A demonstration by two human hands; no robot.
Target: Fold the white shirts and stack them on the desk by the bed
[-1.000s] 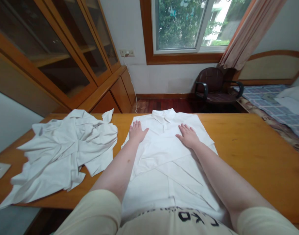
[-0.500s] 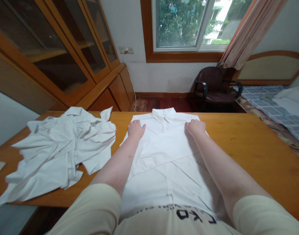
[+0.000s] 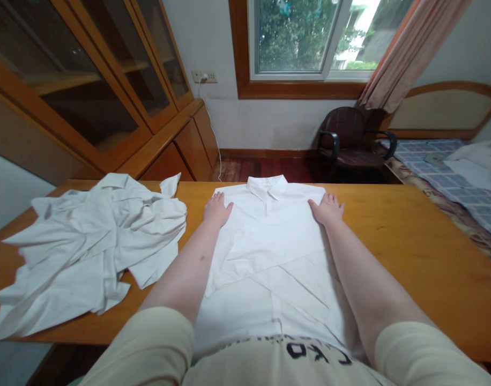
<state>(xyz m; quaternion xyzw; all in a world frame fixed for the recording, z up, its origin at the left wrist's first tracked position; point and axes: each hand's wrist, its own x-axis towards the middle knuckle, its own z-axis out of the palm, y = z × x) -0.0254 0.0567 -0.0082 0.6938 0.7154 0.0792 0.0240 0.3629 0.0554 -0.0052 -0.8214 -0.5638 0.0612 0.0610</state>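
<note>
A white collared shirt [image 3: 265, 236] lies front up on the wooden table, its collar at the far edge and its sleeves laid across the body. My left hand [image 3: 218, 209] rests on the shirt's left shoulder side with the thumb apart from the fingers. On the opposite side edge, just below the shoulder, my right hand [image 3: 328, 208] lies with its fingers spread. Both hands are open and touch the cloth without gripping it. The shirt's lower end is hidden by my body.
A crumpled heap of white garments [image 3: 96, 241] covers the left part of the wooden table [image 3: 398, 252]. Beyond the table stand a glass-fronted cabinet [image 3: 149, 123] and a brown armchair [image 3: 346, 134]. A bed [image 3: 462, 171] is at the right.
My hands have moved outward to the shirt's side edges, and the right fingers have spread. The shirt stays in place, while the view has shifted slightly.
</note>
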